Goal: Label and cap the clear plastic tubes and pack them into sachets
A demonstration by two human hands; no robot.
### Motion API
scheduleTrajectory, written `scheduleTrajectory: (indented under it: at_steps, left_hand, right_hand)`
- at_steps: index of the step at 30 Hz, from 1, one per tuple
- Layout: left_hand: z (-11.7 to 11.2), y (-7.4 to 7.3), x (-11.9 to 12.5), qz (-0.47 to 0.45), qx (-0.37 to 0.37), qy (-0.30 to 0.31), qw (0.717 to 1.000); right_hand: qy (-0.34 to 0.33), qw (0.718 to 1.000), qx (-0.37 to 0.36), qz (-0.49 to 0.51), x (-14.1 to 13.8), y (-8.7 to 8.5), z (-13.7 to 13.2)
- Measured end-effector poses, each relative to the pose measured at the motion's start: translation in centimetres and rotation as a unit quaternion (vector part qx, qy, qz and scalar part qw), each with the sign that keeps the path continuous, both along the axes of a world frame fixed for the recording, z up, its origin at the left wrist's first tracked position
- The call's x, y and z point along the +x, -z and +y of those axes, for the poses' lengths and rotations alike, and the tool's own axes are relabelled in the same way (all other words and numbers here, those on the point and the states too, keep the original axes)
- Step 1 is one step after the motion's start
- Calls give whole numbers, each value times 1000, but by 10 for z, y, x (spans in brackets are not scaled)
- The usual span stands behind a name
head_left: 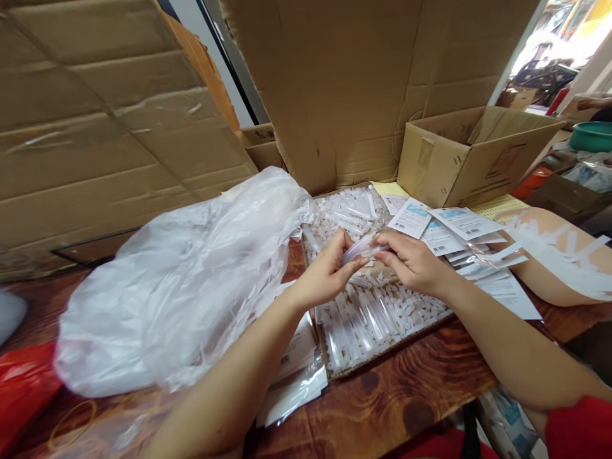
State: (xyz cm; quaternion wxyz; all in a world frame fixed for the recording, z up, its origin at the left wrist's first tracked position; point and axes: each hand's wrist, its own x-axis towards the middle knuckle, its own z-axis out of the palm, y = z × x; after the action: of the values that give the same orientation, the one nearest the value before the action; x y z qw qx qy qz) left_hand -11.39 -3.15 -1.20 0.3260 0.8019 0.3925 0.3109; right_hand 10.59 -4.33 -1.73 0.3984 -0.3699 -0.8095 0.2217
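Observation:
My left hand point(325, 273) and my right hand point(415, 262) meet above a shallow cardboard tray point(382, 358). Between them is a small bundle of clear plastic tubes point(357, 250); the fingers of both hands are closed around its two ends. How many tubes are in the bundle cannot be made out. Below the hands, more clear tubes point(366, 315) lie side by side in the tray, among many small white plastic pieces point(425, 306). Further tubes and pieces are heaped at the tray's far end. Just right of my right hand lie printed cards point(466, 223), some in clear sleeves.
A crumpled white plastic bag point(186, 293) covers the table's left side, near a red bag point(23, 389). Behind the cards stands an open cardboard box point(433, 162). White strips point(568, 255) hang on a tan curved surface at right. Tall cardboard sheets point(344, 83) wall the back.

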Motion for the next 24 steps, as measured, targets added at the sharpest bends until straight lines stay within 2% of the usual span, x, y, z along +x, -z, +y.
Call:
scheduleTrajectory:
  at_steps: [2,5,9,12,15,18,21,24]
  left_hand:
    - [-2,2,2,30,33,-12,999]
    - [-1,8,4,73,72,-33,994]
    - [11,15,2,74,105,-77,989]
    - [24,14,-9,31,129,-183,974]
    - [31,8,-23,-9,85,-268,960]
    - [34,3,-31,-20,52,-282,958]
    - [37,4,-32,-4,40,-266,963]
    - [40,8,-30,2,23,-253,967]
  right_hand:
    - [25,999,-32,17,-4,3,-1]
    - [48,988,-133,66,-9,11,2]
    - [69,964,-244,82,-13,14,21]
    - [140,963,-229,37,-16,6,45]
    - [185,964,-189,-12,-24,-5,70]
    - [194,967,-141,-89,-30,-12,82]
    - [194,957,-94,-191,-26,-15,78]
    - [107,940,-102,-306,-12,-15,61]
